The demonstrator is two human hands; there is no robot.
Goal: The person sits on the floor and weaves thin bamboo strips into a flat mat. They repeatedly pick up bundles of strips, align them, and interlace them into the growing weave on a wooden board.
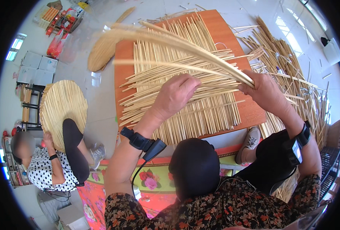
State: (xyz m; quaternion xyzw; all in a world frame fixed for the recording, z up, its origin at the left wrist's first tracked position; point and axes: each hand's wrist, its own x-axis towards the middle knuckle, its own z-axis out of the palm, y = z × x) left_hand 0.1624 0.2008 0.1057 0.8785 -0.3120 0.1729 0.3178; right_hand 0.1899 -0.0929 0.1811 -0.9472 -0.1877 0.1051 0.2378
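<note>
Here's my right grip (260, 85), pinched round one end of a bundle of pale stalks (208, 55) that slants out above the desk (252, 112) — far tips all blur. They look light and springy, smooth enough to slip, likely to crack if bent hard; best held near the end, snug, uncrushed. My left grip (178, 93) curls above the loose stalks (139, 105) — pinching one? I can't tell.
</note>
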